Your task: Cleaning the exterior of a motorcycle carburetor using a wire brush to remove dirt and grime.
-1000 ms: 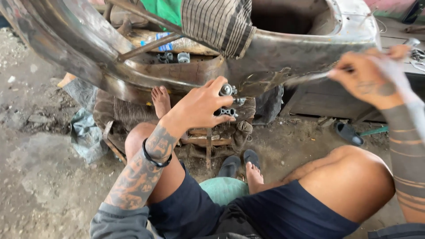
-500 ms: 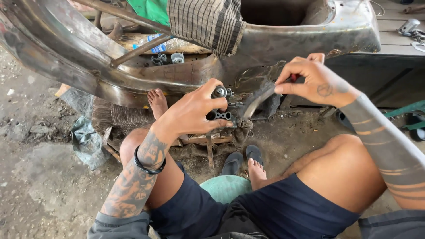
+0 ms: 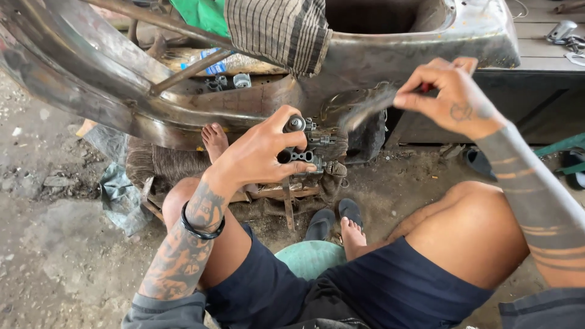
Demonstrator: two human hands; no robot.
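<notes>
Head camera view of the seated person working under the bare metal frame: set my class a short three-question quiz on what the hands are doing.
1. True or false: the left hand grips a small dark metal engine part.
2. Which hand holds the blurred thin tool: A) left hand, B) right hand, C) neither?
3. Fill in: a striped grey ____ hangs over the bare metal frame.

Key: 1 true; 2 B; 3 cloth.
</notes>
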